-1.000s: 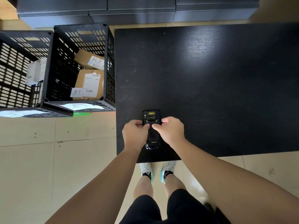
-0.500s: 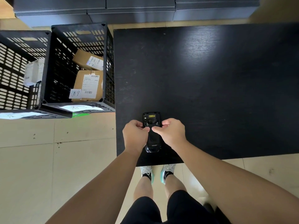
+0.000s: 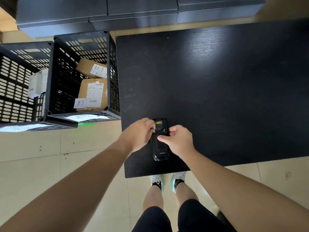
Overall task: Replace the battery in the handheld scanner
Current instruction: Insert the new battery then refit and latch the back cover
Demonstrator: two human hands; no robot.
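Note:
A black handheld scanner [image 3: 160, 148] lies face down on the black table [image 3: 217, 89], close to its near left corner, with the back cover on and a yellow label at its far end. My left hand [image 3: 138, 135] pinches the small metal latch ring at the left of the cover's upper edge. Pressing on the right side of the scanner body is my right hand [image 3: 179, 141], its thumb lying across the cover. A second latch sits untouched to the right of the first. No loose battery shows.
Two black slotted crates [image 3: 55, 77] stand on the tiled floor left of the table, with cardboard parcels [image 3: 93, 91] inside. Dark cabinets [image 3: 133, 12] run along the far side. My legs and shoes are below the table's near edge.
My left hand has shifted up to the left latch and pinched it. My right hand has slid slightly down and right, its thumb now across the cover. The scanner stays put.

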